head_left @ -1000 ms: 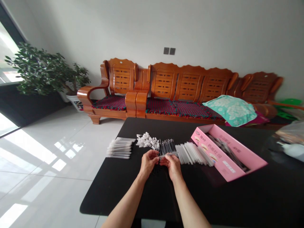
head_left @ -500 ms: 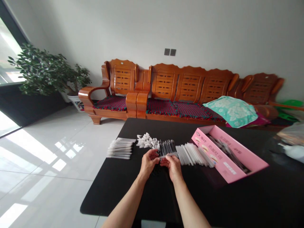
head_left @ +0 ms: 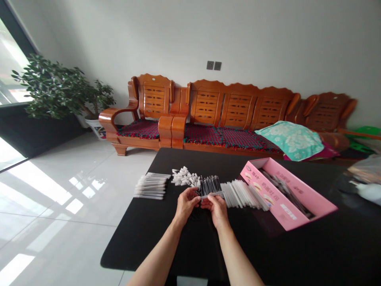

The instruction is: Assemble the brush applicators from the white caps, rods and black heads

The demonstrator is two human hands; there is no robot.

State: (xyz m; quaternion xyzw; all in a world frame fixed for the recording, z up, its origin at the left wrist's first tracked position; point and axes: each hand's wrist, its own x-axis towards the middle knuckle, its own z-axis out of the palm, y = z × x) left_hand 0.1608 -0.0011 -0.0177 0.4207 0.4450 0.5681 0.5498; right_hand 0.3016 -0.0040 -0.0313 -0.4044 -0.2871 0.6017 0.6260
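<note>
Between my two hands lies a slim, pale pen barrel (head_left: 218,193), roughly level and pointing left to right. My right hand (head_left: 217,207) pinches it between thumb and fingers. At its left end, my left hand (head_left: 186,204) is closed with thumb and fingertips together; the exact grip there is small and partly hidden. Just beyond the hands is a row of dark pen refills (head_left: 210,184). Right of them lie translucent white pen barrels (head_left: 242,193). White pen caps (head_left: 185,176) are heaped behind my left hand. Farther left, white pens with dark ends (head_left: 150,186) are stacked.
A pink box (head_left: 285,198) holding dark slender pieces stands on the black table (head_left: 143,242), to the right. A plastic bag (head_left: 367,178) lies at the right edge. Behind the table is a wooden sofa (head_left: 208,107) with a turquoise cloth (head_left: 293,139).
Both hands keep nearly the same pose around the pen barrel. The whole view has shifted very slightly; the piles and box stay as they were.
</note>
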